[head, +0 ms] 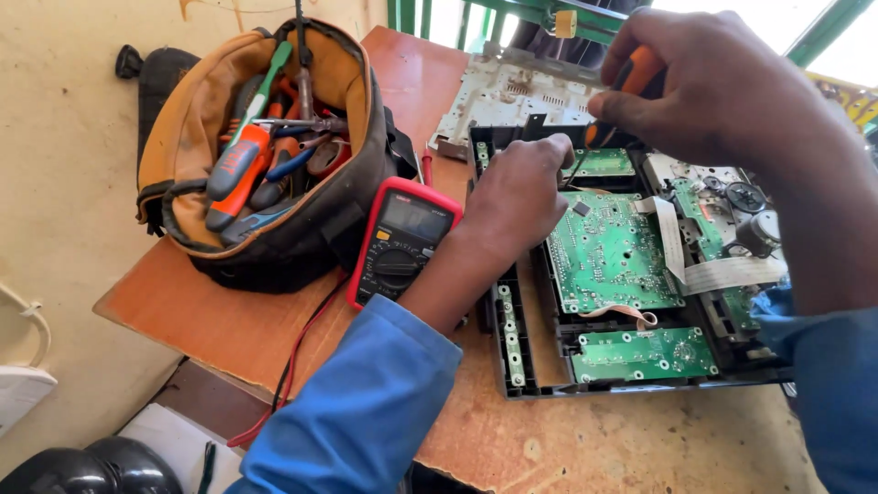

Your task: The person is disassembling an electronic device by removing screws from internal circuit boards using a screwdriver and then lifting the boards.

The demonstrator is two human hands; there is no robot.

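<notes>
Opened black player on wooden table, right of centre: green circuit boards, white ribbon cables, disc drive far right. Left hand fingers curled on its far-left edge. Right hand grips orange-handled screwdriver. Red multimeter, tool bag left.

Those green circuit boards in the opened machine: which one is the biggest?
The middle board, just right of the left hand. It is far wider than the narrow strip on the left edge and the smaller board nearest the person.
</notes>
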